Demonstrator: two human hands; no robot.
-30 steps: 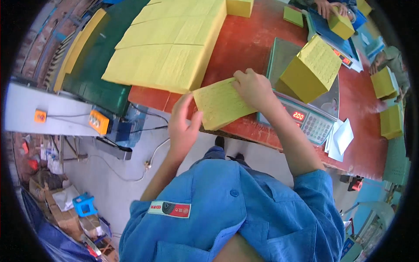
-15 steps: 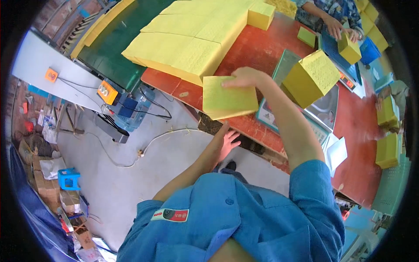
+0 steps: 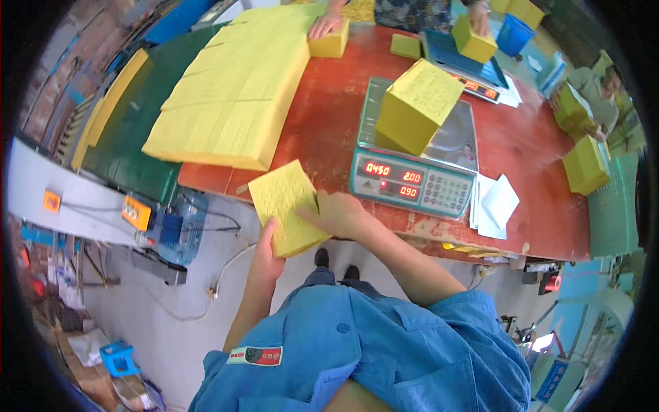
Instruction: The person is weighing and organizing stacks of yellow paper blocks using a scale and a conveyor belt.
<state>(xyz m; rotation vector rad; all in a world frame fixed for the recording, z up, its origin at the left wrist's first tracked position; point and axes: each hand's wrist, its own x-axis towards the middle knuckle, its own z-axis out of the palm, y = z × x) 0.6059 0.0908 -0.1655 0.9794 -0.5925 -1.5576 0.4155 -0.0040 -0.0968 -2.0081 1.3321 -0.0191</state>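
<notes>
A squarish stack of yellow paper (image 3: pixel 283 193) is tilted in front of me, over the near edge of the red table (image 3: pixel 532 158). My left hand (image 3: pixel 265 257) grips its lower left side, thumb up along the edge. On the right side, my right hand (image 3: pixel 342 214) is closed on it, with the fingers partly hidden. Right of my hands stands a digital scale (image 3: pixel 415 184) with lit red figures. A taller block of yellow paper (image 3: pixel 420 106) rests on the scale's pan.
Long rows of yellow paper (image 3: pixel 223 96) cover the left of the table, beside a green surface (image 3: pixel 130 123). Across the table a co-worker's hands (image 3: pixel 322 26) touch yellow blocks, one on a second scale (image 3: pixel 434 51). White sheets (image 3: pixel 500 201) lie right of my scale. Another person is at far right.
My left hand has come up from below the table edge and taken hold of the stack. The right hand has brought the stack down and toward me. The view has shifted right.
</notes>
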